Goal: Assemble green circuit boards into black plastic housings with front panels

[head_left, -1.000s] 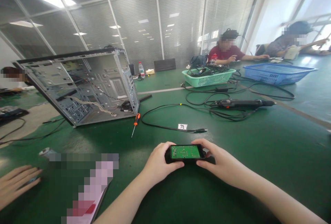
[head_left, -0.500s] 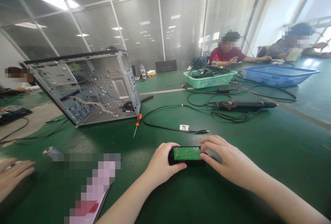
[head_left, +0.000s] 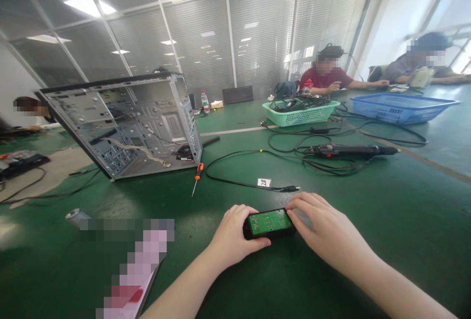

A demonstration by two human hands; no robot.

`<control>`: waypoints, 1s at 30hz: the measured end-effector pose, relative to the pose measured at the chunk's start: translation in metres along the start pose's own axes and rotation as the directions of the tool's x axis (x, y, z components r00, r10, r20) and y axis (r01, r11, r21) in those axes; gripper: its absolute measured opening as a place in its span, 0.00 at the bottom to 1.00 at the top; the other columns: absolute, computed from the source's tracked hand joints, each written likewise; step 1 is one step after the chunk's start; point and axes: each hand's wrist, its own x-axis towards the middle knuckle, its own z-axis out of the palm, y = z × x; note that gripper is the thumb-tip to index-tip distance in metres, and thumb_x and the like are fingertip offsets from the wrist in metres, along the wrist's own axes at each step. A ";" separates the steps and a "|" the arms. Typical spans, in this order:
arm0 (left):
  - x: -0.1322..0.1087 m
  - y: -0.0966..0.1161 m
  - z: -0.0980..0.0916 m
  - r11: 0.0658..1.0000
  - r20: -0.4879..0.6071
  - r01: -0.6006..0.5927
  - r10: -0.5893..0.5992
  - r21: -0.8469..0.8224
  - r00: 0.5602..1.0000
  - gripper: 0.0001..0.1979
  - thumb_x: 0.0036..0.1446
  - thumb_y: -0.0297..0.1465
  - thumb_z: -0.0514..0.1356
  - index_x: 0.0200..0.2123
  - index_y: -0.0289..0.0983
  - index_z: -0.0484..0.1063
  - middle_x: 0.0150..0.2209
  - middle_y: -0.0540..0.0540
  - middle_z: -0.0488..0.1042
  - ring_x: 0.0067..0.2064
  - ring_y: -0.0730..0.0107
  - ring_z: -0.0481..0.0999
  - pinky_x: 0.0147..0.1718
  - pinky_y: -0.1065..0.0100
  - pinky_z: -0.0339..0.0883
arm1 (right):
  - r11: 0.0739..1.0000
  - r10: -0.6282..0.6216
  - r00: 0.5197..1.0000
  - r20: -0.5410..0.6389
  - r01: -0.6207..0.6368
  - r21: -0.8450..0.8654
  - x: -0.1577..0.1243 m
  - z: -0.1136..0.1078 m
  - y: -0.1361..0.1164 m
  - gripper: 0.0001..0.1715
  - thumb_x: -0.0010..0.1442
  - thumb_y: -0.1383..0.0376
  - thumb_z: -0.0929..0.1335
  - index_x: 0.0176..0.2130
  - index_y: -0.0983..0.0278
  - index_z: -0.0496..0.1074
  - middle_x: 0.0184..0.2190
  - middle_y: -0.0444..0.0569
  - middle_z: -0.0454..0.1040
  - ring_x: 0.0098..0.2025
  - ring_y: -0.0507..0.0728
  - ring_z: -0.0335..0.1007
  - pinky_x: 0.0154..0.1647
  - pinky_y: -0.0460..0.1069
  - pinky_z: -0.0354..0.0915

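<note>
A small black plastic casing [head_left: 275, 233] with a green circuit board [head_left: 270, 222] lying in it sits on the green table in front of me. My left hand [head_left: 233, 238] is closed round its left end, thumb along the near side and fingers on the far side. At the right end, the bent fingers of my right hand [head_left: 324, 223] press against the casing's far corner and edge. Just beyond lies the plug [head_left: 290, 189] of a black cable, with a white paper tag [head_left: 264, 182] marked 28. An orange-handled screwdriver [head_left: 198, 172] lies further left.
An open computer case [head_left: 147, 127] stands at the back left. A black electric screwdriver [head_left: 349, 150] lies at the right, behind it a green basket [head_left: 301, 118] of cables and a blue basket [head_left: 401, 113]. Near left lie a grey cylinder [head_left: 75, 217] and a pink blurred-out item [head_left: 143, 270].
The casing has turned slightly, and more of the board's right end shows. My right fingers have shifted to its edge. Another person's hand at the far left has gone out of view.
</note>
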 end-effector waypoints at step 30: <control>0.002 -0.005 0.003 1.000 0.005 0.017 -0.017 -0.005 1.000 0.18 0.45 0.36 0.68 0.38 0.39 0.68 0.36 0.48 0.70 0.41 0.60 0.68 0.39 0.63 0.62 | 0.943 -0.129 0.944 0.302 0.023 0.331 0.035 0.001 -0.031 0.10 0.63 0.69 0.65 0.46 0.66 0.67 0.42 0.48 0.71 0.44 0.59 0.68 0.43 0.52 0.63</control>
